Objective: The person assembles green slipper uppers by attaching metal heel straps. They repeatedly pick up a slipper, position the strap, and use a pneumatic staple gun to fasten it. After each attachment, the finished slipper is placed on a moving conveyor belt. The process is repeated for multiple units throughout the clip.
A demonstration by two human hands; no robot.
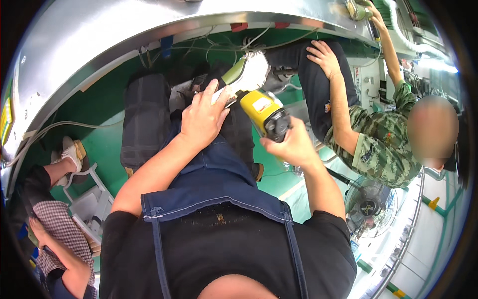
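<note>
Above my lap, my left hand [201, 119] holds a green-and-white piece [253, 72] with a rough, bright far end, its fingers laid along the near part. I cannot make out what kind of thing it is. My right hand [295, 145] is closed around a yellow-and-black hand-held power tool [261, 107], whose front meets or overlaps the piece; whether they touch is unclear. A dark blue apron [214, 167] covers my chest and lap.
A curved metal bench [119, 37] arches ahead, with loose cables [214, 47] below its edge. At right sits a co-worker in a camouflage shirt [381, 142], holding a green piece [356, 10]. A fan [371, 204] stands behind. Another person's checked garment [62, 226] shows lower left.
</note>
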